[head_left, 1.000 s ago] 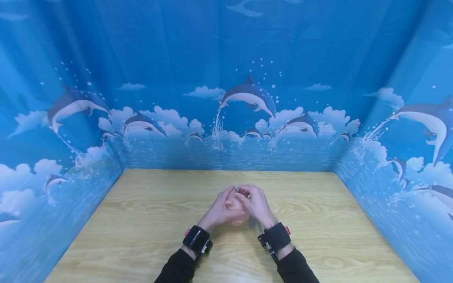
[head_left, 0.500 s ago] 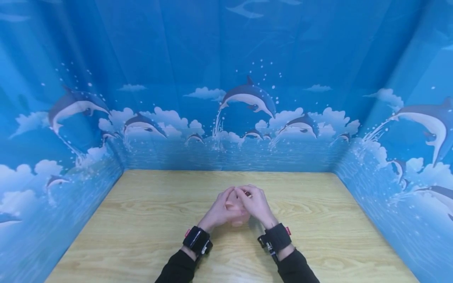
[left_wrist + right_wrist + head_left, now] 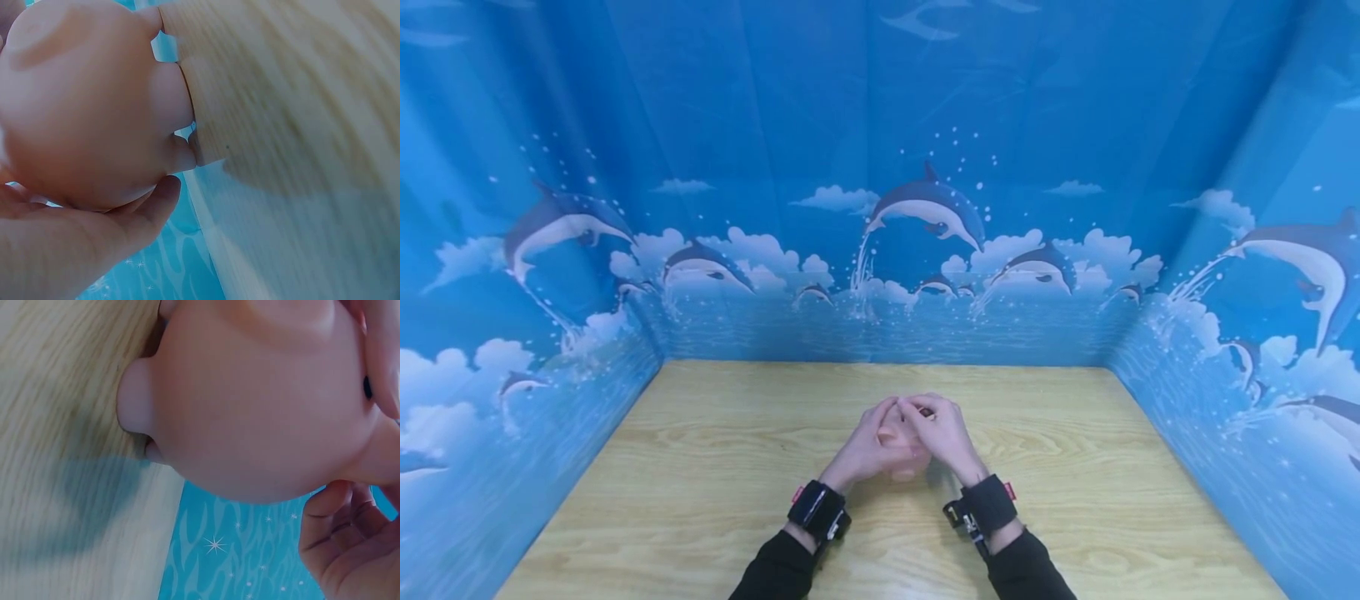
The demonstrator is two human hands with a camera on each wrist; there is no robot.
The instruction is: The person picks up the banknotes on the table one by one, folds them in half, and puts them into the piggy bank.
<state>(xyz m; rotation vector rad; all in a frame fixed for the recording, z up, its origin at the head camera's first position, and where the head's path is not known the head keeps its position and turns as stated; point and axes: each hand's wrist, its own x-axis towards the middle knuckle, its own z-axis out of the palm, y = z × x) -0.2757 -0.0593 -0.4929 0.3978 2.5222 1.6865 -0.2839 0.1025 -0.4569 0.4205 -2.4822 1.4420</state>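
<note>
A pink piggy bank (image 3: 905,460) stands on the table between my hands, its rounded body and stubby feet filling much of both wrist views. My left hand (image 3: 863,448) holds it from the left side, its thumb along the near side. Over the top, my right hand (image 3: 945,433) has its thumb and fingertips together close to the left fingertips. Within the curl of the right fingers shows a small dark red-brown thing (image 3: 927,412) with a yellowish edge, too small to name. A small black spot (image 3: 367,387) shows on the bank beside a finger. Whatever lies between the right fingertips is hidden.
The wood-grain table (image 3: 715,483) spreads around the bank. A blue dolphin-print curtain (image 3: 775,317) encloses its back and both sides. Black straps (image 3: 988,504) with small cameras sit on both wrists.
A small silvery thing seen between the fingertips above the bank one second ago no longer shows. The right thumb and fingertips have closed together there. The bank and left hand have barely moved.
</note>
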